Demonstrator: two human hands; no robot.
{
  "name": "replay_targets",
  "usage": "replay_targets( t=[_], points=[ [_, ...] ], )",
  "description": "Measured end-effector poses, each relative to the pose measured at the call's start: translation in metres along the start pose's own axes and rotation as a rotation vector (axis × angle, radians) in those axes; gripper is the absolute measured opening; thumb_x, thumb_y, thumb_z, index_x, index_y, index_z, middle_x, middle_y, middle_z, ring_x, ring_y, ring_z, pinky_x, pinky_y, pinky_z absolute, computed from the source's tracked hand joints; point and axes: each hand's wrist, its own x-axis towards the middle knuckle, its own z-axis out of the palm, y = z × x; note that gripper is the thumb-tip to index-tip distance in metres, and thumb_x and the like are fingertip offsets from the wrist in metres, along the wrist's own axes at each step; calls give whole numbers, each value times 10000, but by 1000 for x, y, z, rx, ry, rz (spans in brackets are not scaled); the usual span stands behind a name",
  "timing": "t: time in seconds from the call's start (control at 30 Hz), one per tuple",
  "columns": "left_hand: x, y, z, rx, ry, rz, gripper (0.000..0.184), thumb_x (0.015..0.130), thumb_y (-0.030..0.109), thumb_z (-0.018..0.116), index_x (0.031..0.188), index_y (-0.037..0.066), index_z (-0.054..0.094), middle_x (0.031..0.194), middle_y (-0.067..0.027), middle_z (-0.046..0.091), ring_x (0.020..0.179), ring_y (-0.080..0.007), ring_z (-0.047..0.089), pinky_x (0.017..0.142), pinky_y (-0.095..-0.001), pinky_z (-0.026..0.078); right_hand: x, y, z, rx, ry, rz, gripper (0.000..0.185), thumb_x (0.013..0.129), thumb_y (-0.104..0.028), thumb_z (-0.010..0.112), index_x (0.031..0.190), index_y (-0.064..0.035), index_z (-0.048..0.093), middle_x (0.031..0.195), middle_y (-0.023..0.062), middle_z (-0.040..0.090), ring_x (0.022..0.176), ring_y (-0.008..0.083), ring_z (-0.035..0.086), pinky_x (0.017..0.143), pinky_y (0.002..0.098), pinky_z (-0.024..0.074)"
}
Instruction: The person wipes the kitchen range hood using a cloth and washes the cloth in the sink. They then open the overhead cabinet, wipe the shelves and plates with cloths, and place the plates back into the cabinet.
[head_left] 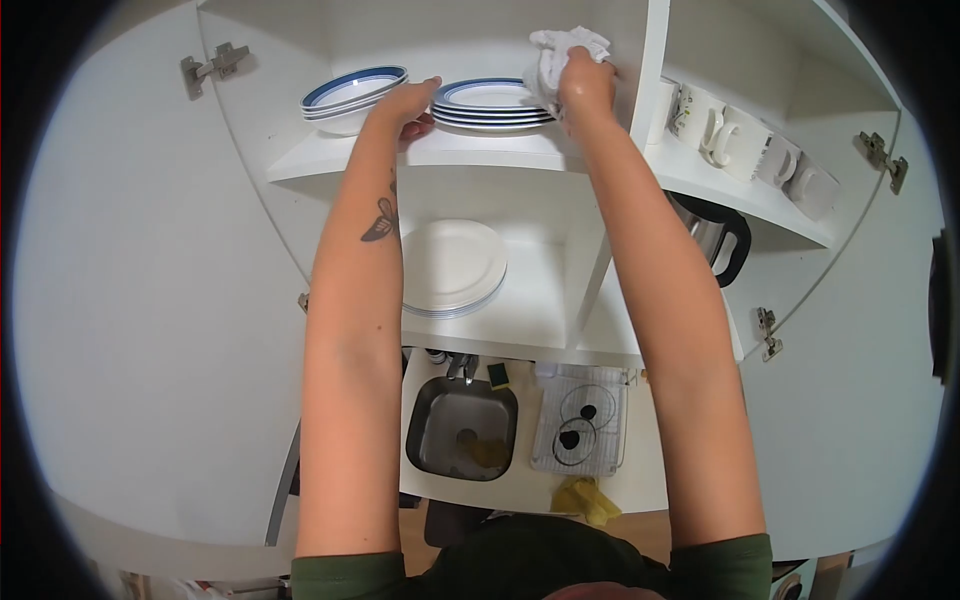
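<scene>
On the upper cupboard shelf, my left hand (408, 104) is between a stack of blue-rimmed bowls (352, 92) and a stack of blue-rimmed plates (490, 95). Its fingers are apart, some reaching to the left edge of the plates; whether they touch is hard to see. A bunched white cloth (556, 58) is in the grip of my right hand (588, 90), at the right edge of the plates, and hangs partly over them.
Several mugs (742, 145) stand on the right shelf, with a kettle (712, 235) below. More plates (455, 265) lie on the lower shelf. Beneath are a sink (462, 430), a sponge (499, 376), a rack with glass lids (580, 420) and a yellow cloth (587, 500). Cupboard doors stand wide.
</scene>
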Motion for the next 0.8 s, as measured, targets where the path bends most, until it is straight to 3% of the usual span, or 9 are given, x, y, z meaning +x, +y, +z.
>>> replay_targets(
  t=[0.13, 0.2, 0.3, 0.47, 0.53, 0.57, 0.67, 0.7, 0.8],
  points=[
    [11, 4, 0, 119, -169, -35, 345, 813, 422, 528, 783, 84, 593, 659, -21, 582, 478, -52, 466, 405, -181, 267, 29, 26, 13, 127, 4, 150, 564, 795, -236, 425, 1257, 55, 284, 1258, 251, 420, 1129, 374, 454, 931, 391, 395],
    [4, 10, 0, 131, -216, -39, 253, 793, 337, 548, 771, 88, 582, 651, -22, 584, 480, -50, 505, 403, -159, 313, 29, 24, 12, 186, -16, 221, 535, 796, -229, 424, 1235, 58, 318, 1225, 237, 451, 1083, 367, 489, 913, 389, 413],
    [-14, 11, 10, -301, -182, 11, 179, 771, 249, 565, 773, 71, 547, 653, -43, 574, 555, -111, 597, 466, -159, 495, 28, 26, 13, 420, -114, 273, 480, 797, -216, 427, 1187, 61, 387, 1153, 205, 504, 993, 343, 548, 868, 396, 449],
    [-32, 11, 5, -584, -273, 59, 139, 753, 184, 557, 793, 58, 514, 646, -60, 560, 525, -144, 590, 495, -215, 539, 15, 18, 1, 683, -225, 228, 392, 799, -187, 431, 1086, 76, 478, 1017, 168, 560, 887, 298, 599, 767, 446, 490],
    [-38, -1, -8, -670, -372, 132, 188, 740, 159, 557, 869, 31, 506, 734, -83, 567, 607, -167, 603, 561, -260, 553, 12, 7, -4, 599, -355, 53, 328, 875, -209, 383, 1090, 25, 463, 994, 155, 569, 891, 287, 599, 766, 393, 523],
    [-58, -5, -5, -835, -226, 155, 303, 728, 128, 556, 984, -15, 480, 879, -116, 571, 738, -199, 604, 642, -290, 543, -9, -10, -10, 626, -389, 29, 334, 866, -188, 406, 1119, 23, 461, 1008, 158, 587, 905, 294, 596, 788, 402, 503],
    [-115, -29, -12, -1131, -48, 217, 288, 719, 104, 539, 968, -36, 501, 903, -144, 569, 810, -245, 591, 690, -339, 510, -53, -49, -16, 545, -629, 68, 425, 891, -248, 434, 1166, 75, 409, 1013, 207, 581, 849, 263, 618, 709, 402, 534],
    [-127, -41, -15, -1187, -34, 218, 321, 724, 101, 536, 1010, -38, 491, 961, -148, 555, 872, -251, 573, 753, -357, 490, -56, -50, -9, 556, -660, 57, 404, 902, -244, 389, 1117, 95, 432, 943, 174, 598, 802, 243, 628, 616, 347, 539],
    [-157, -104, -34, -1288, -13, 203, 348, 730, 97, 534, 1049, -34, 486, 1016, -141, 548, 921, -243, 564, 826, -363, 473, -41, -47, 11, 500, -660, 10, 349, 886, -204, 398, 1105, 58, 465, 906, 177, 599, 791, 234, 622, 607, 348, 522]
  ],
)
